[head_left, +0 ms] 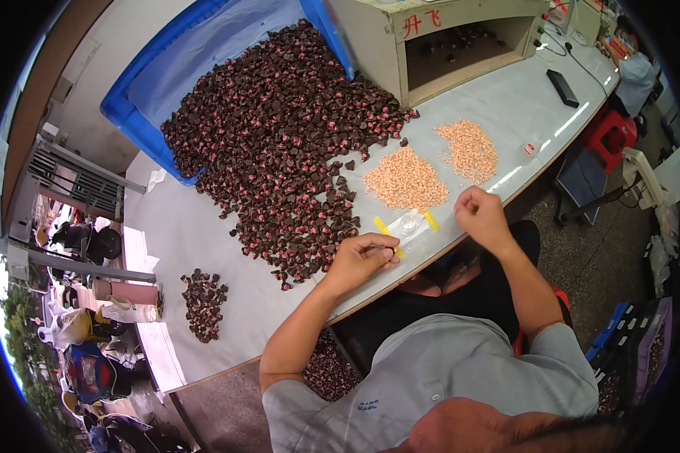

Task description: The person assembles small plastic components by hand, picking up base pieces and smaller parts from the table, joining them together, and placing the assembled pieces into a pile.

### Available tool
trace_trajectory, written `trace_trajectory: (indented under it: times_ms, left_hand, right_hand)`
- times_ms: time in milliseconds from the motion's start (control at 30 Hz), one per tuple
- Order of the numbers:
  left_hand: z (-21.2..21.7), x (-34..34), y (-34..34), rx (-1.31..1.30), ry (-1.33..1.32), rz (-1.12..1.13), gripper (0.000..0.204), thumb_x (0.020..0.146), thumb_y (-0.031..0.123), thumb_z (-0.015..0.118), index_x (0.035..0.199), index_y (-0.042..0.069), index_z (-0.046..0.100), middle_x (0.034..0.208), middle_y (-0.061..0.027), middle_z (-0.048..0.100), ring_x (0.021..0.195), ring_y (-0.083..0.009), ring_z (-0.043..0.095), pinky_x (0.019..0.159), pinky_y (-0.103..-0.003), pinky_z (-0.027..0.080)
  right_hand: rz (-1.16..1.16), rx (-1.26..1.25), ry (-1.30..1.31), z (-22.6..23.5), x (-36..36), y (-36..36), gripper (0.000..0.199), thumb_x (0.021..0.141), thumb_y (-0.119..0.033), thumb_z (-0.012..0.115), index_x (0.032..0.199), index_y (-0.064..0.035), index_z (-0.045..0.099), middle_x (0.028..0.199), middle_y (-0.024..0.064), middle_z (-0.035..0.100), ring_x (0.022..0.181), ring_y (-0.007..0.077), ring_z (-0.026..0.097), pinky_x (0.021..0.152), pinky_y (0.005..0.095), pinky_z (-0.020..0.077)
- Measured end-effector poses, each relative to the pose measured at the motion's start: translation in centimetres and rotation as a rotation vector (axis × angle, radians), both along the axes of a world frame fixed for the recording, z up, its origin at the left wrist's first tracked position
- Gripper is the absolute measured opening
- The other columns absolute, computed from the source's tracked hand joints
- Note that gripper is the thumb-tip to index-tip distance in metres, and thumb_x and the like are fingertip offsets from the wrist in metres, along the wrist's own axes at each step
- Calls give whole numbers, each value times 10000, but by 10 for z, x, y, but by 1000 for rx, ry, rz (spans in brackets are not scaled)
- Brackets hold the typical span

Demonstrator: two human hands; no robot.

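My left hand [360,260] rests on the table [204,234] near its front edge, fingers curled narrow; I cannot tell what they pinch. My right hand [482,217] is loosely closed just right of a small clear fixture [409,223], taped down by two yellow strips. The fixture's long axis runs along the table edge, between both hands. Behind it lie two tan pellet heaps [405,180] and a large dark pile of parts [279,143].
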State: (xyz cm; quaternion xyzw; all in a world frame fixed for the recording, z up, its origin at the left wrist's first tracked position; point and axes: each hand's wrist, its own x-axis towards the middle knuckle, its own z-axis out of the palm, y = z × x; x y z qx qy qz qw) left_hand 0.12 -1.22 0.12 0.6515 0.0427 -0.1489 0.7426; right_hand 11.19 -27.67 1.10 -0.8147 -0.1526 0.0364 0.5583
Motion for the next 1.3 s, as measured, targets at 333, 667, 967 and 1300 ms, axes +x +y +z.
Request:
trace_trajectory:
  times_ms: [333, 667, 967, 1300]
  left_hand:
    - [15, -14, -23, 609, -650, 131, 159, 825, 18, 716, 984, 21, 711, 1080, -144, 671, 909, -244, 686, 771, -300, 550]
    - [6, -12, -13, 285, -394, 76, 150, 876, 17, 675, 1021, -22, 674, 1094, -131, 667, 866, -199, 689, 727, -275, 564]
    - [9, -2, 1, -54, 135, -153, 182, 888, 91, 696, 1020, -31, 664, 949, -106, 698, 811, -159, 686, 692, -257, 558]
    - [5, -2, 2, -64, 164, -154, 184, 904, 124, 686, 1018, -18, 654, 906, -96, 697, 798, -143, 676, 696, -251, 560]
  right_hand:
    - [139, 542, 434, -19, -85, 75, 44, 901, -31, 598, 894, 12, 603, 781, -1, 637, 639, 11, 508, 545, 178, 383]
    - [143, 564, 471, -7, -86, 68, 94, 919, -77, 618, 910, 15, 598, 721, 7, 613, 583, 22, 502, 507, 196, 400]
    - [458, -49, -466, 20, -53, 51, 73, 794, -95, 678, 846, -85, 627, 563, 63, 579, 487, 225, 591, 460, 326, 445]
    - [513, -130, -511, 16, -53, 58, 83, 778, -115, 679, 794, -87, 602, 553, 62, 588, 484, 258, 600, 457, 356, 461]
